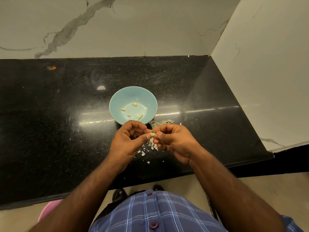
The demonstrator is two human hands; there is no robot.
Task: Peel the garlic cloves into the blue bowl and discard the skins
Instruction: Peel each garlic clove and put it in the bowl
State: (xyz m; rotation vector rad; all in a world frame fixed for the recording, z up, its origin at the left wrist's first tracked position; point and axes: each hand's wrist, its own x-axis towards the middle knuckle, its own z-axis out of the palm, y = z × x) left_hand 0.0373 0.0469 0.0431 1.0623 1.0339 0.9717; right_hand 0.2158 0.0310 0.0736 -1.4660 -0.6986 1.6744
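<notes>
A blue bowl [117, 99] stands on the black counter and holds several peeled garlic cloves [134, 104]. Just in front of it, above the counter, my left hand [127, 139] and my right hand [173, 141] meet. Both pinch one small pale garlic clove [152, 134] between thumb and fingertips. Thin white garlic skins [161, 122] lie to the right of the bowl, and more skin bits [148, 148] are scattered on the counter under my hands.
The black granite counter [58, 114] runs left to right, with marble walls behind and at the right. Its front edge is just below my forearms. A pink object [48, 210] shows at the lower left, below the counter edge.
</notes>
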